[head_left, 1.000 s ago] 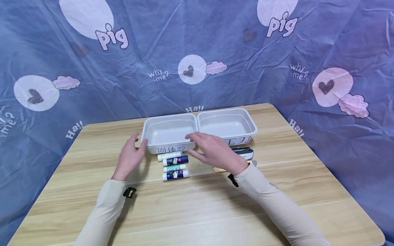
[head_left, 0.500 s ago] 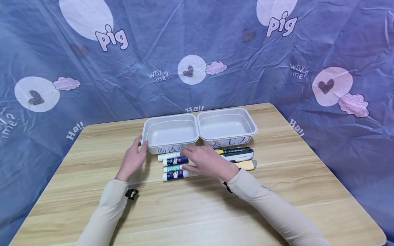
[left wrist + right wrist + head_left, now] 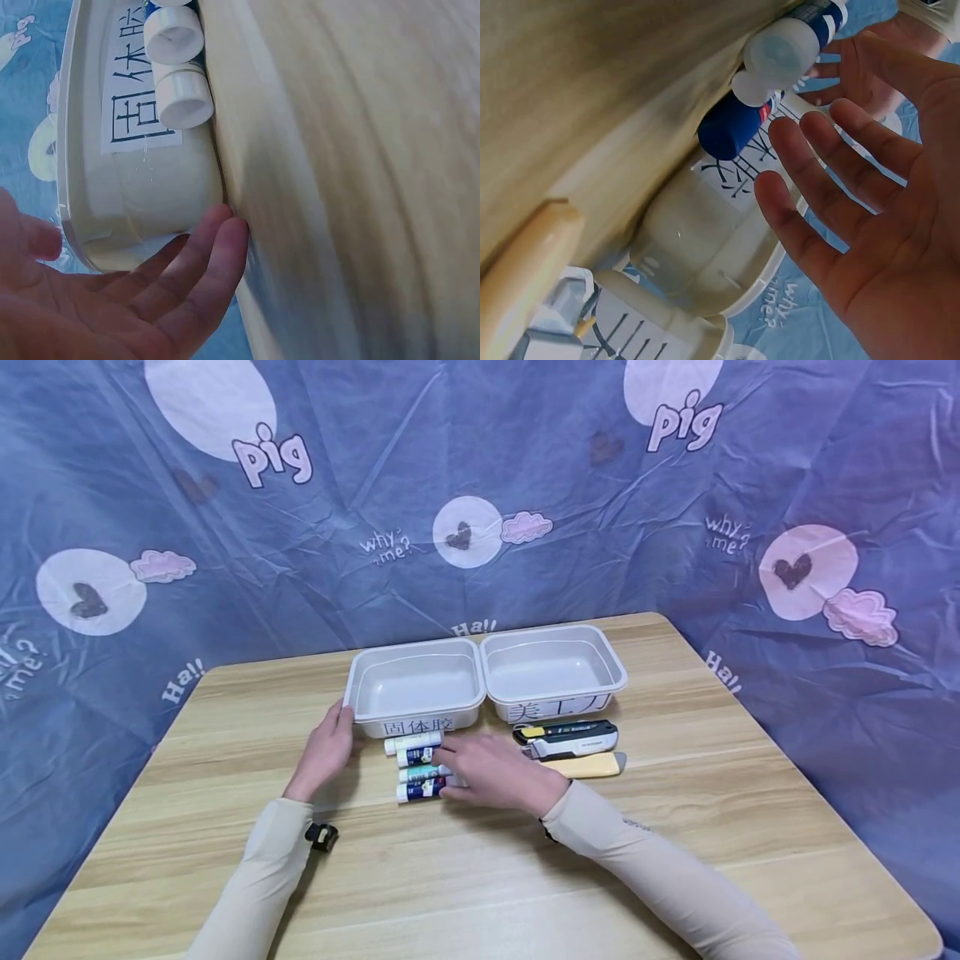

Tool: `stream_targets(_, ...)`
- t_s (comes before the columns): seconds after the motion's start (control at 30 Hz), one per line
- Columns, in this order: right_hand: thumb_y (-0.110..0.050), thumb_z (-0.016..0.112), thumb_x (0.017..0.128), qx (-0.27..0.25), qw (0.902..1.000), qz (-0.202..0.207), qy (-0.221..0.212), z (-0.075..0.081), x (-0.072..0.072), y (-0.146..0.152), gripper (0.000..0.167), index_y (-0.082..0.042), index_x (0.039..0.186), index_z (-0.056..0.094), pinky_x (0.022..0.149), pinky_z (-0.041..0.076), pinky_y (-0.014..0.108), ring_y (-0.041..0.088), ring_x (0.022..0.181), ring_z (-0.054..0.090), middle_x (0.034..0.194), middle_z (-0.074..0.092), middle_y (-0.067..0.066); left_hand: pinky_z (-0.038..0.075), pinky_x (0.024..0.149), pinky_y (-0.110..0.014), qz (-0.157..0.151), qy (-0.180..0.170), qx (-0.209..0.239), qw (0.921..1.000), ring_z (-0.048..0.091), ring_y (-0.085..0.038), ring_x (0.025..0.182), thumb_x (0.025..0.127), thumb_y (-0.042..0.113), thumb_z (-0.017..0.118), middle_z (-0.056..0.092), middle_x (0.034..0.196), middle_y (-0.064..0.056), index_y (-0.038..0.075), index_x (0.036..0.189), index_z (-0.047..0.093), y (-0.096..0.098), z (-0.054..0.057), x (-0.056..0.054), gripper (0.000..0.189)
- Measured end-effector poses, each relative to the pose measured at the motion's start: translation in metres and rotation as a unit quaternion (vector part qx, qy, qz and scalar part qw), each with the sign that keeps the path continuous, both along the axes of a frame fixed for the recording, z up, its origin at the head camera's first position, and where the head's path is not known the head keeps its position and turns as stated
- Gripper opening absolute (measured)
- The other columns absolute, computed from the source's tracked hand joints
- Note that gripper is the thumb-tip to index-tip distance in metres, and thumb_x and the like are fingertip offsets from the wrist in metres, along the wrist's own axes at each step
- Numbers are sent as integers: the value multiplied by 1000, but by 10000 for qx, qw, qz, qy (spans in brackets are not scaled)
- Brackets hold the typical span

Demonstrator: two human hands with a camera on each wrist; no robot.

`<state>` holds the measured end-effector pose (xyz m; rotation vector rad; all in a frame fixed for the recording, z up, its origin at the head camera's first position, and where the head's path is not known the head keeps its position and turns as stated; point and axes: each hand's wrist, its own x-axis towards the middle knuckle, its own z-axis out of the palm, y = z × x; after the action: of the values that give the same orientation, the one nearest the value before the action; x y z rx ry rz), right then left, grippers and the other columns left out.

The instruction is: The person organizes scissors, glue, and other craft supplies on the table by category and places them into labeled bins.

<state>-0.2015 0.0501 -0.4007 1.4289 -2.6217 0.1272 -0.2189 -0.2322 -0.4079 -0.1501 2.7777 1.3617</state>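
Several glue sticks lie side by side in front of the left white plastic box. They include a white one, a green-labelled one and a blue-and-white one. My right hand is over their right ends, hiding part of them. In the right wrist view its fingers are extended, with a dark blue glue stick end beyond the tips. My left hand stands at the left end of the left box, fingers fairly straight along its end wall.
A second white box adjoins on the right, also with a written label. Before it lie a black-and-yellow utility knife, a grey-white one and a yellow one. A blue printed curtain hangs behind the wooden table.
My right hand has moved down and left from the boxes' edge to the glue sticks, uncovering the utility knives. The left hand has shifted slightly closer to the left box's end.
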Motion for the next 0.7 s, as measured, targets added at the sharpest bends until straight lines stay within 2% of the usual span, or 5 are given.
stream_targets(0.1, -43, 76, 91, -11, 10000, 47, -50, -2, 1, 0, 36, -16, 114, 69, 71, 54, 23, 9, 86, 63, 106, 64, -5, 61, 80, -41, -21, -112, 241, 9996, 66, -39, 109, 111, 47, 17, 43, 154, -27, 10, 164, 19, -3, -2, -1, 65)
stream_targets(0.47, -37, 72, 95, 147, 9996, 35, -235, -11, 1, -4, 30, -19, 119, 71, 75, 58, 31, 16, 96, 68, 117, 68, -2, 57, 97, -46, -226, -467, 833, 9952, 56, -45, 128, 112, 44, 19, 39, 156, -27, 6, 163, 20, -5, -2, -4, 63)
stream_targets(0.7, -33, 71, 97, 166, 9993, 99, -333, -14, 2, -6, 26, -19, 119, 71, 71, 56, 27, 14, 88, 68, 108, 69, -4, 56, 99, -46, -67, -436, 1104, 9929, 54, -46, 131, 112, 42, 25, 37, 157, -29, 0, 157, 26, -4, -1, -4, 62)
